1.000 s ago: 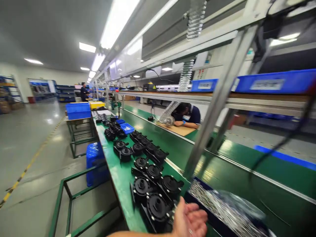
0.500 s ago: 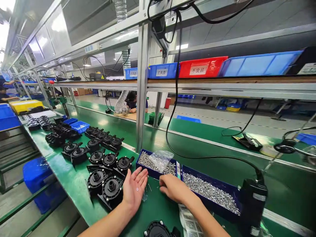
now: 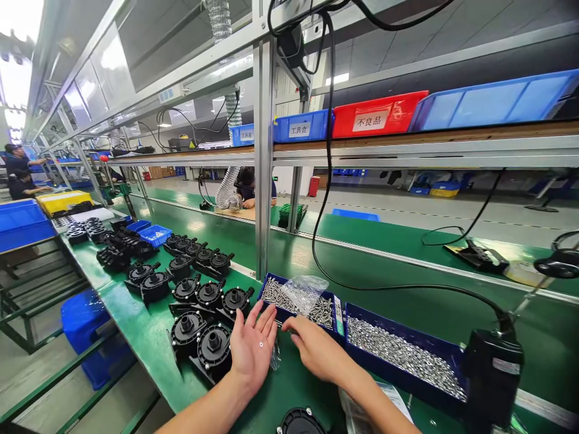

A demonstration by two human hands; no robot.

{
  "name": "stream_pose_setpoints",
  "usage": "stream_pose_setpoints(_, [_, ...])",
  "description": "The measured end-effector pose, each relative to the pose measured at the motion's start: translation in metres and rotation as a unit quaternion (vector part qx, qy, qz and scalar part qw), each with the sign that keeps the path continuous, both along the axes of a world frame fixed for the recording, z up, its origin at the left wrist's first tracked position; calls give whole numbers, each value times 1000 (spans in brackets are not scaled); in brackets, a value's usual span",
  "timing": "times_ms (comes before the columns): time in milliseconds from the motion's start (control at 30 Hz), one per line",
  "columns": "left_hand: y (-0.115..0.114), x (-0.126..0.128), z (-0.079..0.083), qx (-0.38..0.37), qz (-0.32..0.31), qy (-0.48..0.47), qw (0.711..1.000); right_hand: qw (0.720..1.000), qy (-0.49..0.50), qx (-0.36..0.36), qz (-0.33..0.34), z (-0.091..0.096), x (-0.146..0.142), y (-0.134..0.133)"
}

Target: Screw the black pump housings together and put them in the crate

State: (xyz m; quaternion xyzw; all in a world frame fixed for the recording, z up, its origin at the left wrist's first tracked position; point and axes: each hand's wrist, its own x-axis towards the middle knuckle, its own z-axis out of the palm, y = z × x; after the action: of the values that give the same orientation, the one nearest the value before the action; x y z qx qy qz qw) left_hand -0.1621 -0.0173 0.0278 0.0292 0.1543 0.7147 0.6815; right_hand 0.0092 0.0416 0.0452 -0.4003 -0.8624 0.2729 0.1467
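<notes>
My left hand [image 3: 254,349] lies palm up with its fingers stretched out. A tiny silver nut-like ring [image 3: 261,345] rests on the palm. Just to the right, my right hand [image 3: 314,349] is bent with thumb and forefinger drawn together near the left fingertips; whatever they pinch is too small to make out. Behind both hands stands a blue bin of screws [image 3: 280,295] with a clear plastic bag [image 3: 305,289] on top. A second blue bin [image 3: 402,349] holds many small silver nuts. Black round pump-like housings [image 3: 214,346] stand left of my left hand.
A black power-tool-like device [image 3: 493,374] with a cable stands at the right. Another black housing [image 3: 302,422] is at the bottom edge, beside a clear bag [image 3: 362,410]. An aluminium post [image 3: 263,181] rises behind the bins. A person [image 3: 248,187] sits across the bench.
My right hand has moved left, closer to the left fingertips. The view has shifted, so the bench things appear further right. The small ring stays on my left palm.
</notes>
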Motion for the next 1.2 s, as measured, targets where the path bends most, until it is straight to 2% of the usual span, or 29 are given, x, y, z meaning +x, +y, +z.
stream_pose_setpoints(100, [0, -1, 2, 16, -18, 5, 1000, 989, 126, -72, 1, 8, -9, -6])
stream_pose_setpoints(200, [2, -3, -3, 36, -15, 15, 999, 966, 212, -145, 14, 4, -25, -13])
stream_pose_setpoints(367, [7, -7, -13, 44, 12, 27, 999, 954, 264, -142, -10, -6, -36, -18])
stream_pose_setpoints(533, [7, -7, -14, 39, 13, 36, 999, 960, 257, -110, -28, -4, -35, -21])
stream_pose_setpoints(833, [4, -7, -2, -6, -1, 45, 999, 960, 256, -109, -25, -16, -40, -22])
stream_pose_setpoints(933, [4, -6, 1, -10, -4, 66, 998, 960, 254, -116, -14, -15, -41, -23])
stream_pose_setpoints(1100, [2, -4, -2, 15, -16, 138, 990, 966, 239, -91, 27, -5, -38, -27])
stream_pose_setpoints(1200, [0, -2, -6, 59, 7, 231, 971, 964, 227, -134, 34, -5, -36, -28])
